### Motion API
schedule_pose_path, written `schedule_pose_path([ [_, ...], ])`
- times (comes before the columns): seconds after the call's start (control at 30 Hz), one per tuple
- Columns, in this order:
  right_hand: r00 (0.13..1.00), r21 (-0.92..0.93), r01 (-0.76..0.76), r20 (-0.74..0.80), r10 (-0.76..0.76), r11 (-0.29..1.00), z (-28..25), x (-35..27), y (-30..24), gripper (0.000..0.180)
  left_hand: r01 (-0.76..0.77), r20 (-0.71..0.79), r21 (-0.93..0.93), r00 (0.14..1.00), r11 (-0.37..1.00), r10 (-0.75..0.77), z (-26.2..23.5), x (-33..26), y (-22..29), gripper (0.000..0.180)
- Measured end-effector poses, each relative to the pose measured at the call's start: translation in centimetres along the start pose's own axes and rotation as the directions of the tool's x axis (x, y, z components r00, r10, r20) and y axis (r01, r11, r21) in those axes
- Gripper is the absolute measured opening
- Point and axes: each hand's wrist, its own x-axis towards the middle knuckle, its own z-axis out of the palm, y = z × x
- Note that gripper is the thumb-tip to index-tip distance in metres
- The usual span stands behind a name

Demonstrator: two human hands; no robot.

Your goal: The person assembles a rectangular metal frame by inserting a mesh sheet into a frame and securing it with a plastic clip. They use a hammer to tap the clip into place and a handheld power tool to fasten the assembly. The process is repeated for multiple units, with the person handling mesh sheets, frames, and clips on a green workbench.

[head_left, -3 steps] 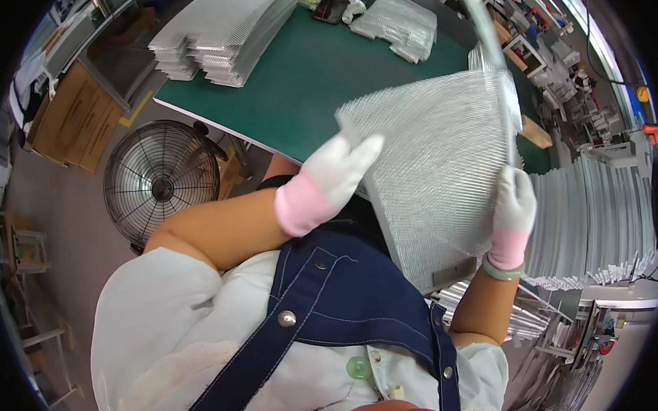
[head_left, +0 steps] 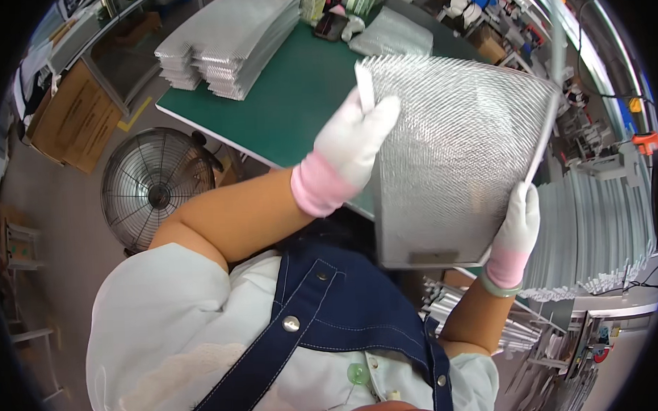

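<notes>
A silvery mesh filter panel (head_left: pixel 461 143) is raised and tilted in front of me, over the table's near right edge. My left hand (head_left: pixel 355 136), in a white glove with a pink cuff, pinches its left edge near the upper corner. A short white frame strip (head_left: pixel 365 88) shows beside that thumb. On the lower right edge, my right hand (head_left: pixel 516 221), gloved the same way, is closed around the rim. A thin pale frame strip (head_left: pixel 555 45) runs up that side and sticks out past the panel's upper right corner. A small plate (head_left: pixel 434 257) shows at the panel's lower edge.
On the green table (head_left: pixel 268 124) stands a stack of mesh sheets (head_left: pixel 229 35), with more mesh sheets (head_left: pixel 394 35) at the back. Rows of pale frames (head_left: pixel 580 233) stand at right. A black floor fan (head_left: pixel 158 190) and a cardboard box (head_left: pixel 72 116) are at left.
The panel has swung up and become more upright, its upper edge rising. My left hand has moved up and right with it; the strip at right has swung rightward.
</notes>
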Motion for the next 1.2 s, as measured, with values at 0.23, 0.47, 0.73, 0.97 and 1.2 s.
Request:
schedule_pose_path([
  [0.23, 0.997, 0.359, 0.011, 0.070, -0.038, 0.933, 2.0, -1.9, 0.8, 0.015, 0.219, 0.200, -0.067, 0.959, 0.973, -0.202, -0.4, 7.5, 4.4, 0.030],
  [0.47, 0.987, 0.571, 0.162, -0.078, -0.143, 0.805, 1.1, 1.5, -0.3, 0.030, 0.070, 0.284, 0.109, 0.954, 0.992, -0.099, 2.3, 9.1, 4.4, 0.022],
  [0.73, 0.997, 0.737, -0.048, 0.074, -0.010, 0.675, 0.5, 4.6, 2.7, 0.017, 0.275, 0.483, 0.039, 0.837, 0.961, -0.258, 0.8, 10.9, -0.4, 0.031],
  [0.97, 0.998, 0.492, -0.057, 0.052, 0.036, 0.869, 2.5, 4.5, 7.2, 0.028, 0.172, 0.383, 0.132, 0.899, 0.976, -0.210, 1.6, 10.8, -1.5, 0.041],
  [1.2, 0.987, 0.568, -0.140, 0.145, 0.068, 0.811, 2.4, 5.8, 7.5, 0.031, 0.137, 0.405, 0.142, 0.896, 0.980, -0.183, 0.6, 11.6, -3.3, 0.035],
])
